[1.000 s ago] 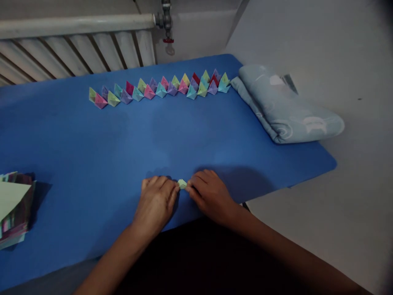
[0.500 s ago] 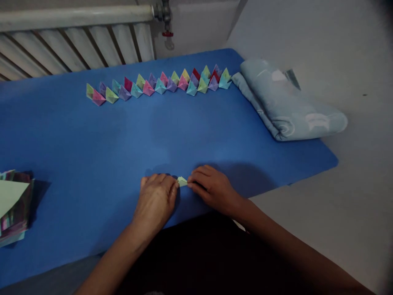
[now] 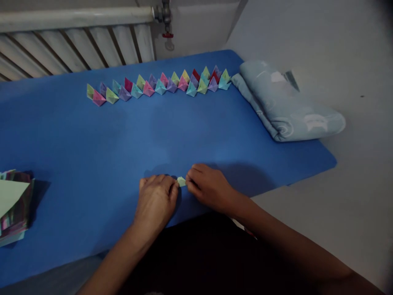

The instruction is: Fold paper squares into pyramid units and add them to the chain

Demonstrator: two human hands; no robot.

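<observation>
Between my hands, near the front edge of the blue table surface (image 3: 129,139), is a small pale green folded paper (image 3: 181,181). My left hand (image 3: 158,198) pinches its left end, the fingers curled and seen from the back. At the right end, my right hand (image 3: 208,184) is closed on the paper with thumb and fingertips together. Only the paper's middle shows; both ends are hidden by my fingers. Farther back stand several folded paper boats (image 3: 149,88) in pink, green, blue, purple, yellow and red, set in two rows.
A stack of coloured paper sheets (image 3: 12,196) lies at the left edge, a pale green sheet on top. A folded grey-blue blanket (image 3: 288,106) sits at the right by the wall. Behind the table is a white radiator (image 3: 76,45) with a red-handled valve (image 3: 168,35).
My right hand has shifted slightly left along the paper, its fingers now curled tighter. A little less of the paper shows. My left hand has barely moved.
</observation>
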